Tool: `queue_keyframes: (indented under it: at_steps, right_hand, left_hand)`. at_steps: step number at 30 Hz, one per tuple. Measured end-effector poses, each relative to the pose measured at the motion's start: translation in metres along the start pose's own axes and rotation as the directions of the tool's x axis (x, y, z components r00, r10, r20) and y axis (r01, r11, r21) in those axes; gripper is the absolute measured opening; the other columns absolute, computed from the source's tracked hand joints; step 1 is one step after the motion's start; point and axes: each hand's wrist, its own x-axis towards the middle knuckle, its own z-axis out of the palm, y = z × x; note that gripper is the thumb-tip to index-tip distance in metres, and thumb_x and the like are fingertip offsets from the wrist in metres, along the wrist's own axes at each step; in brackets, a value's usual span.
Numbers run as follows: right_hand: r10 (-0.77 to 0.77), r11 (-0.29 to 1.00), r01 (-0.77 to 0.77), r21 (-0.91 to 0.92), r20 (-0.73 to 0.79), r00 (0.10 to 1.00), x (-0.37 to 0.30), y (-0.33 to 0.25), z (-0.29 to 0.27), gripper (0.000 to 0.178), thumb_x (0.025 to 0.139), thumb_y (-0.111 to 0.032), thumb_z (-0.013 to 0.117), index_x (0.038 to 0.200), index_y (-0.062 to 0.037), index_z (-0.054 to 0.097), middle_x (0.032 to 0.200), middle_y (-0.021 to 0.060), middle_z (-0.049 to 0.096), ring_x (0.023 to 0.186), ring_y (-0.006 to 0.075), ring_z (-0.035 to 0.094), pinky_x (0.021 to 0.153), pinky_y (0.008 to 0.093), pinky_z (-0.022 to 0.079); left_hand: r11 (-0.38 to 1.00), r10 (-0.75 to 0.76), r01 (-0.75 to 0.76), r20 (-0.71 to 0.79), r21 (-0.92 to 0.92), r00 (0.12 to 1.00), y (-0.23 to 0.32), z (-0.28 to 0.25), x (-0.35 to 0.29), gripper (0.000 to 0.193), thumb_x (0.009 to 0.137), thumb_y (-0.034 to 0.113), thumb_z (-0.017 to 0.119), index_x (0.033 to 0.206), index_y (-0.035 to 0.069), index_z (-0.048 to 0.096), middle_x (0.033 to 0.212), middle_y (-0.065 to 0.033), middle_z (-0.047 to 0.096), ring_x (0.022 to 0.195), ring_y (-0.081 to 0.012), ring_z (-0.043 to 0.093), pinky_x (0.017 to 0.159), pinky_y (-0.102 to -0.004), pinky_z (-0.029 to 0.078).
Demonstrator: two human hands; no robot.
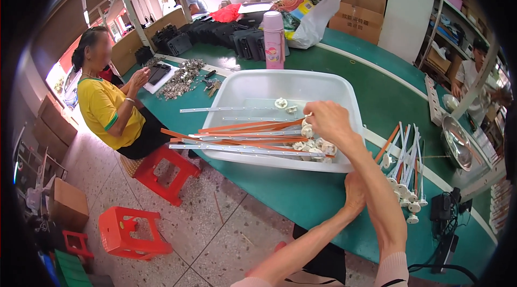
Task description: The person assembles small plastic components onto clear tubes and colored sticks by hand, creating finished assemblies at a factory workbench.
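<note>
Over the right part of a white plastic tub (285,165), my right hand (329,121) reaches down with curled fingers. Its fingertips close at a white round plastic fitting (307,130), among several similar fittings heaped in the tub. From these fittings, thin grey LED strips (242,149) with evenly spaced dots and orange strips (231,128) stretch left, some past the tub's rim. My left hand (354,193) is at the near right edge of the tub, below its rim. The right forearm crosses in front of that hand and hides its fingers.
Right of the tub lies a bundle of strips with white fittings (408,190), beside black power adapters (442,206). A pink flask (273,42) stands behind it. At left, a person in yellow (110,106) works beside a pile of small metal parts (183,79). Red stools (132,233) are on the floor.
</note>
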Motion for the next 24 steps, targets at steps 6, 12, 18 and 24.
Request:
queue_keyframes:
  at_steps: [6, 12, 18, 24]
  right_hand:
    - [-0.090, 0.996, 0.089, 0.032, 0.023, 0.996, 0.066, -0.009, 0.047, 0.023, 0.076, -0.010, 0.059, 0.098, -0.0104, 0.068, 0.087, 0.0138, 0.066, 0.086, 0.0320, 0.063, 0.075, 0.0434, 0.049]
    - [-0.223, 0.973, 0.224, 0.052, -0.030, 0.974, 0.094, -0.027, 0.097, 0.022, 0.073, -0.007, 0.062, 0.093, -0.0116, 0.069, 0.105, 0.0136, 0.059, 0.100, 0.0324, 0.056, 0.077, 0.0431, 0.049]
    - [-0.140, 0.990, 0.139, -0.015, -0.108, 0.984, 0.095, -0.018, 0.082, 0.009, 0.069, -0.010, 0.062, 0.076, -0.0103, 0.067, 0.072, 0.0085, 0.064, 0.078, 0.0301, 0.062, 0.065, 0.0422, 0.049]
    - [0.114, 0.868, 0.037, 0.494, -0.272, 0.956, 0.039, 0.017, -0.028, 0.012, 0.074, -0.019, 0.067, 0.075, -0.0068, 0.066, 0.069, 0.0082, 0.065, 0.062, 0.0187, 0.061, 0.055, 0.0311, 0.045]
  left_hand:
    - [0.952, -0.084, 0.095, 0.050, -0.293, 0.995, -0.021, 0.023, -0.015, 0.047, 0.093, 0.026, 0.052, 0.134, 0.005, 0.042, 0.121, -0.0150, 0.049, 0.112, -0.0245, 0.044, 0.096, -0.0378, 0.032]
    - [0.993, -0.080, 0.078, -0.014, -0.093, 0.997, 0.000, 0.020, -0.015, 0.051, 0.093, 0.029, 0.051, 0.137, 0.007, 0.039, 0.138, -0.0191, 0.036, 0.129, -0.0309, 0.029, 0.107, -0.0434, 0.018]
    - [0.993, -0.119, 0.119, 0.111, 0.012, 0.987, -0.007, 0.006, -0.010, 0.041, 0.087, 0.026, 0.055, 0.122, 0.006, 0.050, 0.121, -0.0211, 0.047, 0.114, -0.0333, 0.041, 0.094, -0.0428, 0.030]
    - [0.975, -0.198, 0.208, 0.125, -0.075, 0.972, -0.004, 0.004, -0.006, 0.030, 0.077, 0.018, 0.060, 0.102, 0.000, 0.061, 0.086, -0.0255, 0.059, 0.079, -0.0426, 0.056, 0.069, -0.0449, 0.044]
